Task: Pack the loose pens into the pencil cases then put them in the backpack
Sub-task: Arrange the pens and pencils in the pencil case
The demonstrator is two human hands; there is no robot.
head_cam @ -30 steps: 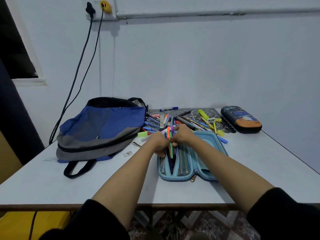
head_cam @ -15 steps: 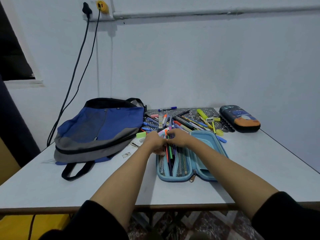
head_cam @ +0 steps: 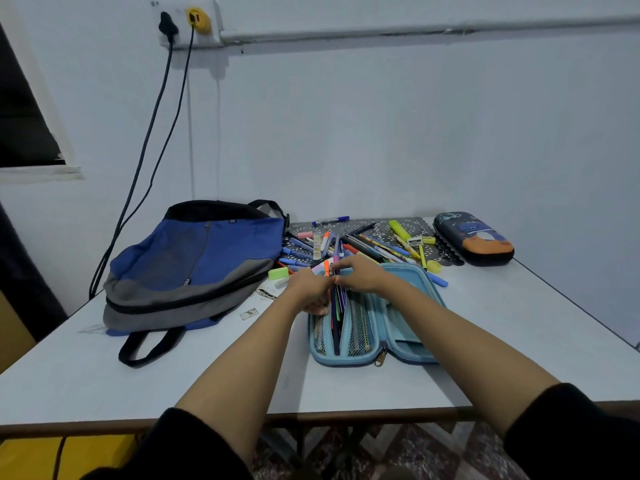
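- The left grip (head_cam: 309, 289) and right grip (head_cam: 362, 276) meet at the far end of the open blue pencil case (head_cam: 346, 360). Both have fingers curled round a bundle of pens (head_cam: 335, 306).
- The bundle lies lengthwise in the case's left half, between its mesh pockets, with the tips sticking out past the far rim.
- The case lies flat on the desk (head_cam: 104, 375), its lid folded out to the right.
- Just beyond the case, loose pens (head_cam: 367, 245) lie scattered over a dark patterned mat (head_cam: 377, 225).
- Beyond and right of the case sits a closed dark pencil case (head_cam: 472, 237).
- Left of the case lie a green eraser (head_cam: 278, 273) and the blue-grey backpack (head_cam: 194, 268), which lies flat.
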